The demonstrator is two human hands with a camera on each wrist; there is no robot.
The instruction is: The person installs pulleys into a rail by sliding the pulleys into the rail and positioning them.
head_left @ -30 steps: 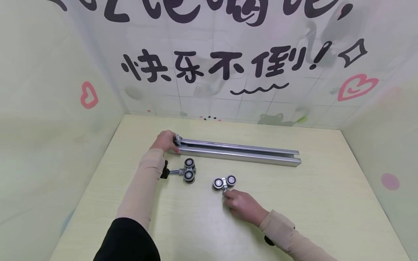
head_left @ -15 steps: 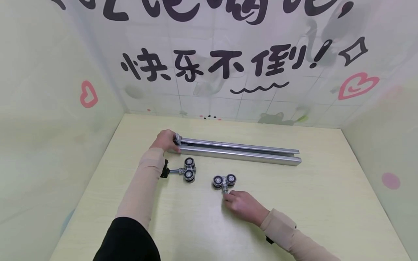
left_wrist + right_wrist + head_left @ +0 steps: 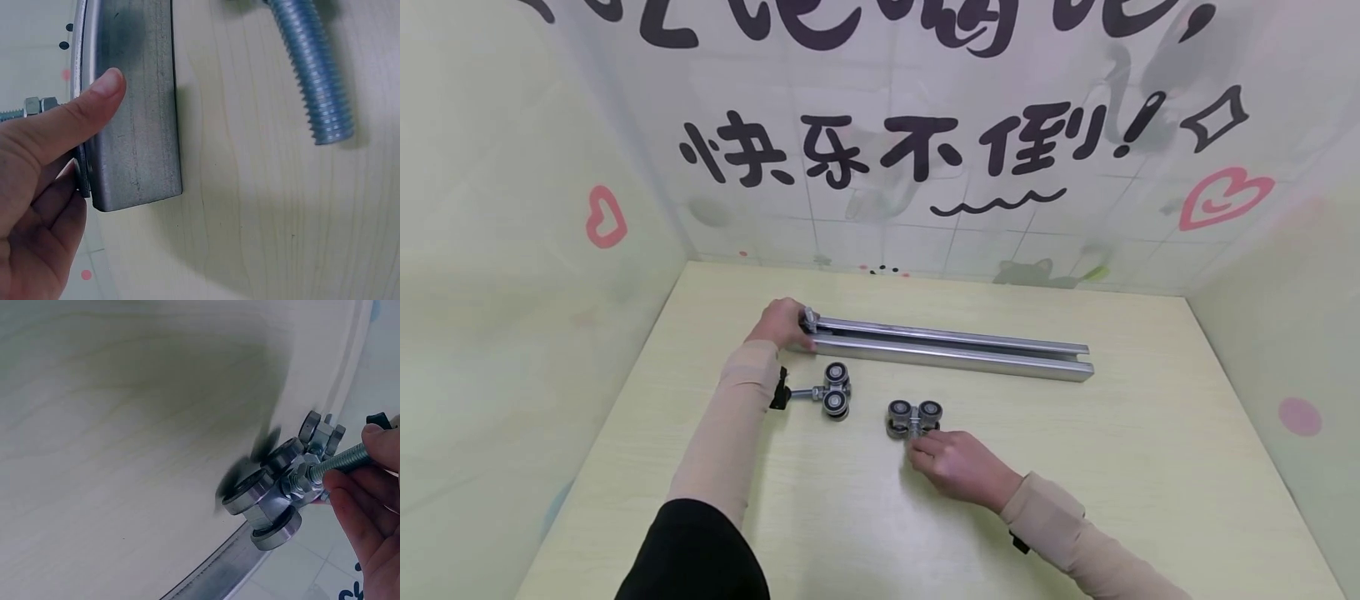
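My left hand [image 3: 781, 323] grips the left end of a metal channel rail [image 3: 955, 353]. In the left wrist view the thumb lies along the rail's side wall [image 3: 140, 137], and a threaded bolt with nuts [image 3: 39, 106] shows behind it. My right hand [image 3: 964, 468] pinches the threaded shank of a roller trolley [image 3: 914, 418] between thumb and fingers. Its wheels stand toward the rail, in front of the fingertips. Left of it lies a second roller trolley [image 3: 836, 392], its bolt pointing at my left wrist. The left hand's fingertips are partly hidden behind the rail.
A pale wooden table [image 3: 1135, 467] carries all the parts. Printed sheets form a back wall [image 3: 880, 242] and side walls [image 3: 512, 333] around it. The rail's slot [image 3: 940, 340] runs lengthwise, with its right end free.
The trolley in my right hand has tilted, so its lower wheels now show below the upper ones. The right hand has shifted slightly leftward and up. My left hand and the rail stay put.
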